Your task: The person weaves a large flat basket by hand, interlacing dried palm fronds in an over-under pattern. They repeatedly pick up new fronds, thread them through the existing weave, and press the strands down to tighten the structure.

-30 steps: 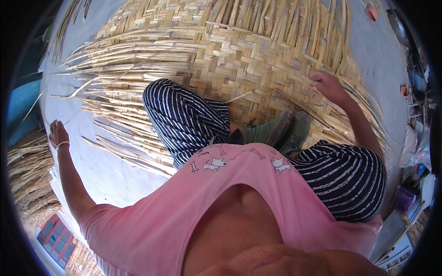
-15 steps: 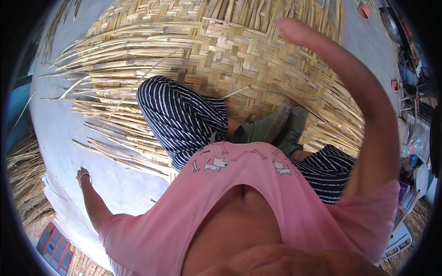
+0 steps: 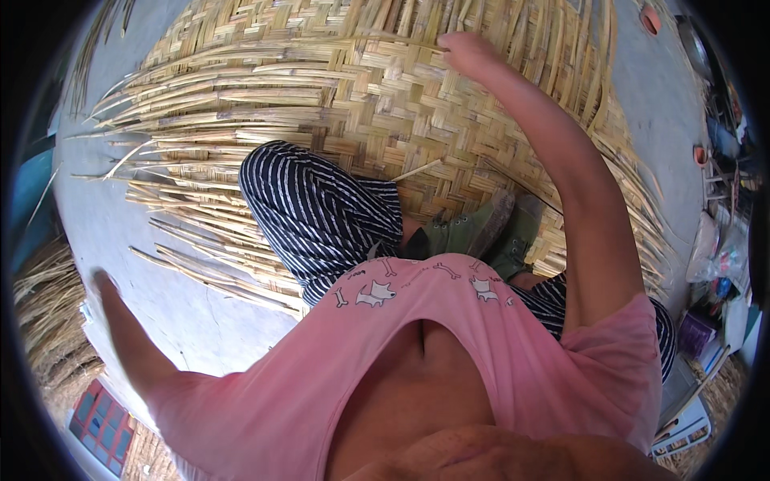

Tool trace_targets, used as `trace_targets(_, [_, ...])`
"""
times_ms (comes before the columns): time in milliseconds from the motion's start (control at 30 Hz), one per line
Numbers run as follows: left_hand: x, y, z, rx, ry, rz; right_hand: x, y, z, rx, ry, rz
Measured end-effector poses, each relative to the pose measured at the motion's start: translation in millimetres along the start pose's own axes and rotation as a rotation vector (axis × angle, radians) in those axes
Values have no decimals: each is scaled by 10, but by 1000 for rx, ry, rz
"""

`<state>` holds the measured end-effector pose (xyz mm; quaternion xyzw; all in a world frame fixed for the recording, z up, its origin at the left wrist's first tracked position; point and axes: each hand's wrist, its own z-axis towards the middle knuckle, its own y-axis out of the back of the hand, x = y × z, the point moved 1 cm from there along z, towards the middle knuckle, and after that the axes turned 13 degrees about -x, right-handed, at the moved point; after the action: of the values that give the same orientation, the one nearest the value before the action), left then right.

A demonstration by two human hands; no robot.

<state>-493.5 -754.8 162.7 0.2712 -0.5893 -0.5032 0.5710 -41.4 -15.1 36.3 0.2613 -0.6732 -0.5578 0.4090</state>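
Note:
A large mat (image 3: 393, 80) woven from flattened yellow-tan reed strips spreads over the floor in front of me. Loose strip ends fan out at its left side and far edge. My right hand (image 3: 468, 53) is at the far part of the weave, with fingers closed at the right end of a reed strip (image 3: 393, 38) that runs leftward across the mat. The fingertips are small in the picture. Out to the far left, well apart from the mat, my left hand (image 3: 101, 282) is smeared by motion, so its fingers cannot be made out.
My crossed legs in striped trousers (image 3: 313, 208) and green shoes (image 3: 465, 228) rest on the mat's near part. Bundles of dry stalks (image 3: 48, 313) lie at the left. Assorted household items and a purple box (image 3: 696, 335) line the right side.
My right hand has moved left and its fingers have come to the strip's end. My left hand has swung outward to the left and farther away.

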Motion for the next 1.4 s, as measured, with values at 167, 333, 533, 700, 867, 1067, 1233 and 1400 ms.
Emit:
trace_targets(167, [-2206, 1837, 507, -283, -445, -602, 67, 59, -107, -113, -64, 45])
trace_targets(333, [-4490, 2860, 246, -241, -814, -1101, -36, -6, -261, -310, -339, 288])
trace_targets(533, [-6165, 2378, 71, -28, -868, -1212, -77, -149, -313, -403, -644, 814])
trace_targets(700, [-6923, 1149, 50, 252, -759, -959, -108, -48, -377, -352, -776, 979])
trace_targets(867, [-7291, 368, 439, -463, -1694, -40, -61, -79, -385, -314, -742, 1025])
trace_targets(1067, [-7246, 55, 764, -349, -1780, -446, -144, -187, -393, -326, -685, 1045])
trace_targets(1233, [-6892, 442, 540, -598, -1914, -616, -174, -214, -404, -343, -691, 1073])
trace_targets(1400, [-6672, 954, 162, 1330, -210, -1599, -226, -251, -402, -351, -710, 1050])
